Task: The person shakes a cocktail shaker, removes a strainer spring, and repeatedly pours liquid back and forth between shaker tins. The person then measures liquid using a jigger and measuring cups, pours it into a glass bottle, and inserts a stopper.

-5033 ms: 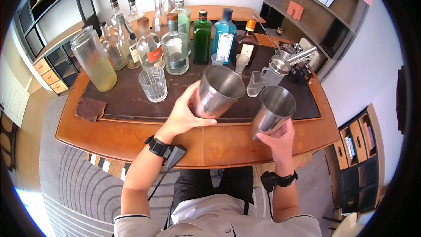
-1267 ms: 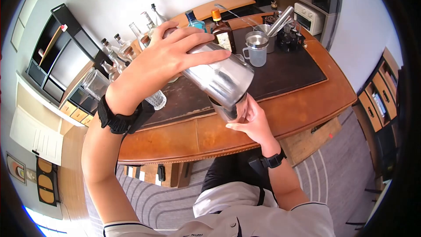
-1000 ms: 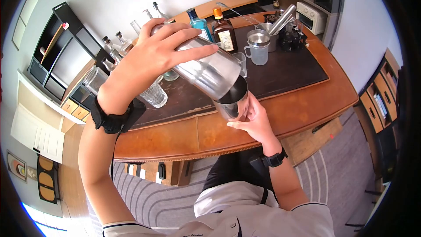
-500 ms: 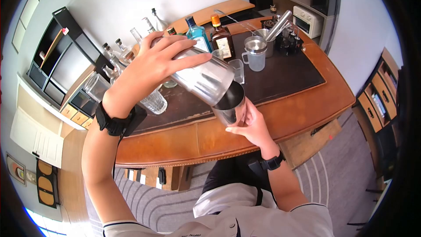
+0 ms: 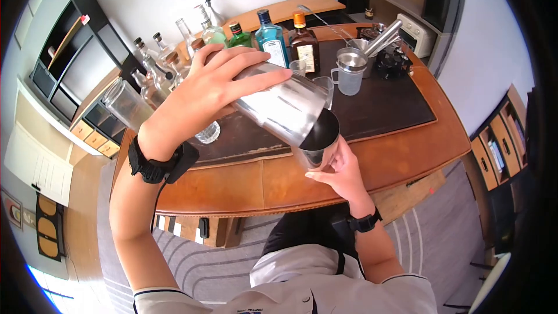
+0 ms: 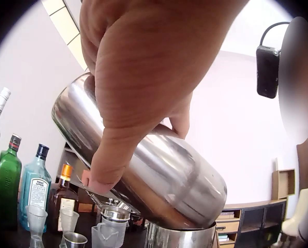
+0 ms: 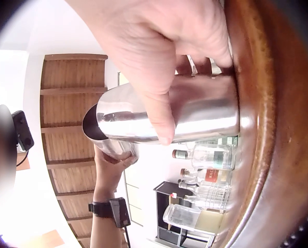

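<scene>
My left hand [image 5: 212, 84] grips a steel shaker tin [image 5: 282, 104] from above, fingers spread over its upper side. That tin is tilted steeply, its lower end over the mouth of a second shaker tin [image 5: 314, 157]. My right hand [image 5: 344, 177] holds this second tin by its side, thumb and fingers around it, near the desk's front edge. The right wrist view shows the second tin [image 7: 205, 106] standing upright close by the leather edge. In the left wrist view the tilted tin [image 6: 169, 181] overlaps the lower tin's rim. What is inside both is hidden.
Several bottles, among them a blue bottle [image 5: 271, 38] and a brown bottle [image 5: 304, 43], line the back of the desk [image 5: 383, 122]. A frosted jug [image 5: 350, 78] with a strainer stands at right. A pitcher [image 5: 125, 104] is at left; a cut glass [image 5: 208, 132] sits behind my left forearm.
Five seconds ago both tins were held apart, mouths up. Since then my left hand has raised and tipped its tin over the other. In the last second the pose has barely changed.
</scene>
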{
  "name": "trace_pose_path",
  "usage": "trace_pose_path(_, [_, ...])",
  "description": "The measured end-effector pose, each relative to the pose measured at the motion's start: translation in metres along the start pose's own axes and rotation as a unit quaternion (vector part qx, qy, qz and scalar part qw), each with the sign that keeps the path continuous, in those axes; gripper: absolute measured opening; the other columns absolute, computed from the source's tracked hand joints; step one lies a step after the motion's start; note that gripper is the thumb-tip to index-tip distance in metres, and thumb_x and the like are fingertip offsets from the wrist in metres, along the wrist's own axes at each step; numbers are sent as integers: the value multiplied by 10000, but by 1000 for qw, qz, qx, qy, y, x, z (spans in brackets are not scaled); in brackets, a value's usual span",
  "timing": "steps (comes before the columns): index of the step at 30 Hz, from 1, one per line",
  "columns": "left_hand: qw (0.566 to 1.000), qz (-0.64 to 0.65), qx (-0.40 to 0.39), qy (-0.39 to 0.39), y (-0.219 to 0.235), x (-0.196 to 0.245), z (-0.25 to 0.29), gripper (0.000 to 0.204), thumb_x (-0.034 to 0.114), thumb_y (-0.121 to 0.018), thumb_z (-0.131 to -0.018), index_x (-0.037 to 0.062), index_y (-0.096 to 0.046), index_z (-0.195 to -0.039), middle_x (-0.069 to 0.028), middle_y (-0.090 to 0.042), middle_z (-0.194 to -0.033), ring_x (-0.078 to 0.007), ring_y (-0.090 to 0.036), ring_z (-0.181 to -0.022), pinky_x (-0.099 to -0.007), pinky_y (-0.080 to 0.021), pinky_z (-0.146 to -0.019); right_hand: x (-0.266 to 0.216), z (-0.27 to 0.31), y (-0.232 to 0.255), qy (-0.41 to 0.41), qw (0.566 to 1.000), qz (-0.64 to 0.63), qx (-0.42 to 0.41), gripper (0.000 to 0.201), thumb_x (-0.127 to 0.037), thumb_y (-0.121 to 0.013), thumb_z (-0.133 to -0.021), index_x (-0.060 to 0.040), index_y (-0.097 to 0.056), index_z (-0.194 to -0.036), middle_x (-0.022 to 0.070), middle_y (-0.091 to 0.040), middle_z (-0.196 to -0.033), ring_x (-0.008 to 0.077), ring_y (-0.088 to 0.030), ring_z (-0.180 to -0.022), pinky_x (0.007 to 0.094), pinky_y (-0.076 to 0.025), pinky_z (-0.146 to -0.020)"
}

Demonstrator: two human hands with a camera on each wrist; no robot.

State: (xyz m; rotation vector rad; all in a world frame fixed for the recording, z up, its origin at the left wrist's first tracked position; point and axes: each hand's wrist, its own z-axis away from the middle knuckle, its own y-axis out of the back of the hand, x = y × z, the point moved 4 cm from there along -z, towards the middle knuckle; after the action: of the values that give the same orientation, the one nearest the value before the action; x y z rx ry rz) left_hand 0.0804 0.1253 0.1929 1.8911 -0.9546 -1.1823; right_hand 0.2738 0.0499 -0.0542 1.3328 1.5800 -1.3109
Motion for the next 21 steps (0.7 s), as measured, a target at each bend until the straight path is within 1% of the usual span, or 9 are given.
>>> trace_pose_path(3, [998, 30, 8, 53, -12, -9, 22, 985, -62, -825, -545, 228, -534, -1441, -57, -585, -1358, -299, -541, -1259, -462, -389, -1082, 1, 2, 0, -6, 1000, -4, 2, 1030, 7, -886, -689, 0, -302, -1538, 117, -479, -1448, 204, -482, -1342, 353, -385, -1134])
trace_pose_path(7, [969, 152, 86, 173, -59, -21, 65, 995, -12, -873, -549, 143, -498, -1458, -111, -582, -1351, -333, -552, -1231, -430, -428, -1058, -4, 1, -3, 0, 1000, 10, 23, 1046, -11, -888, -686, -13, -275, -1534, 117, -483, -1427, 212, -493, -1327, 359, -398, -1126])
trace_pose_path(10, [882, 338, 173, 281, -112, -23, 90, 1001, 19, -909, -589, 82, -453, -1478, -161, -578, -1356, -327, -563, -1241, -411, -465, -1052, -4, 2, -4, 18, 999, 16, 42, 1041, -4, -888, -676, -18, -279, -1520, 114, -496, -1408, 217, -513, -1307, 369, -414, -1114])
trace_pose_path(11, [827, 422, 175, 328, -135, -22, 97, 1008, 36, -921, -618, 54, -418, -1491, -161, -570, -1372, -261, -545, -1283, -388, -456, -1075, -4, 2, -4, 18, 998, 17, 49, 1030, 6, -886, -671, -20, -288, -1509, 113, -500, -1403, 219, -519, -1300, 374, -425, -1107])
trace_pose_path(12, [798, 465, 182, 338, -150, -17, 100, 1045, 41, -922, -652, 20, -334, -1515, -131, -512, -1418, -213, -503, -1304, -385, -433, -1088, -6, 1, -5, 18, 998, 24, 48, 1030, 6, -886, -671, -20, -288, -1509, 113, -500, -1403, 219, -519, -1300, 374, -425, -1107])
trace_pose_path(15, [693, 607, 219, 320, -176, 0, 97, 1084, 35, -903, -661, 17, -253, -1528, -119, -463, -1440, -217, -455, -1333, -377, -387, -1122, -24, -4, -7, 43, 994, -3, 97, 949, 49, -876, -667, -39, -346, -1450, 102, -529, -1361, 224, -553, -1265, 392, -480, -1059])
trace_pose_path(16, [685, 624, 211, 311, -180, 3, 96, 1079, 60, -899, -666, 9, -249, -1525, -136, -451, -1444, -226, -418, -1367, -378, -338, -1161, -30, -7, -6, 43, 995, 3, 94, 949, 49, -876, -667, -39, -346, -1450, 102, -529, -1361, 224, -553, -1265, 392, -480, -1059])
trace_pose_path(20, [640, 683, 193, 294, -180, 16, 94, 1057, 150, -907, -676, 23, -284, -1520, -126, -446, -1448, -229, -410, -1367, -384, -329, -1152, -61, -25, 18, 61, 989, 71, 111, 894, 70, -868, -677, -41, -383, -1420, 93, -552, -1333, 204, -567, -1240, 368, -516, -1019])
trace_pose_path(21, [646, 679, 194, 291, -180, 16, 95, 1077, 147, -923, -664, 29, -287, -1525, -123, -444, -1455, -229, -410, -1370, -383, -329, -1153, -75, -31, 17, 73, 986, 107, 105, 893, 70, -870, -671, -33, -392, -1418, 92, -559, -1325, 200, -568, -1234, 362, -513, -1018])
